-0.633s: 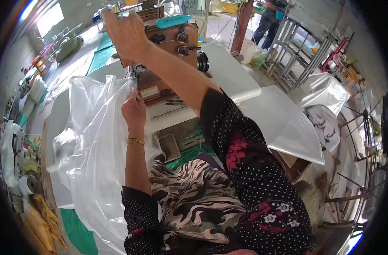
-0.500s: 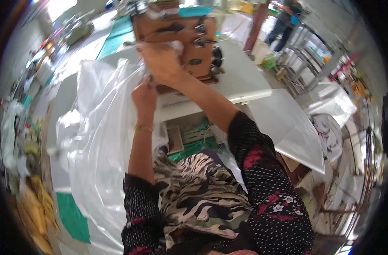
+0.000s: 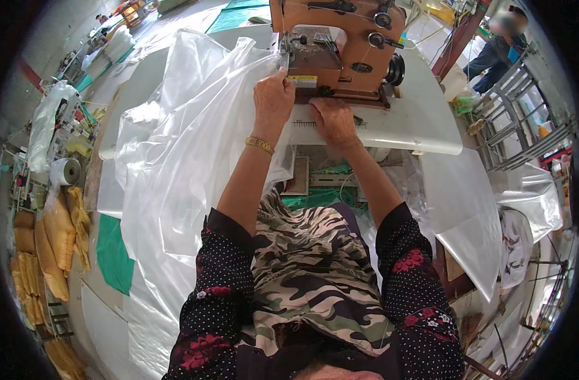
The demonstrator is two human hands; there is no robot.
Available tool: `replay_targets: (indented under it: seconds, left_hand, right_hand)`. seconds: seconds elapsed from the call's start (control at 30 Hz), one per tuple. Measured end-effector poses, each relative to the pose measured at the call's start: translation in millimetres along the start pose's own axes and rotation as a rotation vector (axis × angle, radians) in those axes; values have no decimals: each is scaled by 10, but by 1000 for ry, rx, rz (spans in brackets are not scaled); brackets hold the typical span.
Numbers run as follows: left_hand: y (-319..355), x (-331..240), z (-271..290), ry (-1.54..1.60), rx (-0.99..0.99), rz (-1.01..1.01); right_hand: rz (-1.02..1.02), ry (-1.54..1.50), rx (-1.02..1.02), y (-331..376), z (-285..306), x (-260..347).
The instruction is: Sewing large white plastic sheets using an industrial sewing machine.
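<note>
We had our left grip point(image 3: 274, 98) pinching the edge of the translucent plastic sheet point(image 3: 175, 139) just beside the needle of the brown sewing machine point(image 3: 359, 57), while the sheet spread in folds across the left of the pale worktop point(image 3: 422, 126) and hung past its near edge. Our right grip point(image 3: 335, 123) rested, fingers bent, in front of the machine's base, and we could not tell whether it was holding anything; a gold-coloured band point(image 3: 260, 144) circled our left wrist.

White table point(image 3: 422, 123), brown sewing machine point(image 3: 359, 57) atop, translucent sheeting point(image 3: 181, 145)
</note>
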State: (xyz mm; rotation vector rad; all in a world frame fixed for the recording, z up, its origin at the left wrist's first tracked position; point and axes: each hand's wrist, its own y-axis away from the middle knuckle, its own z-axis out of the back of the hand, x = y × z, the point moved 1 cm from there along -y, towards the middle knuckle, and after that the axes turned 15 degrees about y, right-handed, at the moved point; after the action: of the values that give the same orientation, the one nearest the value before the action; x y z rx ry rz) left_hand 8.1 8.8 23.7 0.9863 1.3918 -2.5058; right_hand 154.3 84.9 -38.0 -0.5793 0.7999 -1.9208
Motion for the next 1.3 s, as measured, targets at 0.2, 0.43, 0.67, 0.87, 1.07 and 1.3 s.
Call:
replay_targets:
  seconds: [0.2,0.43,0.67,0.87,1.07,1.3]
  left_hand:
    - [-99,-8,-64,-57,7,23]
    - [-109,67,-42,-66,-26,7]
    - [690,-137,175,199,-149,134]
    - [2301,-288,838,140,128,271]
    - [3062,-517,1460,135,204,785]
    - [2978,-337,1925,-219,115,848]
  right_hand:
    - [47,16,-23,29,-33,-14]
    - [-10,51,18,29,-35,65]
    - [-194,-274,147,-12,-1,-38]
    - [-401,-611,-6,560,132,516]
    - [-690,-1042,307,1242,-227,1162]
    - [-573,-1280,418,1449,-635,1339]
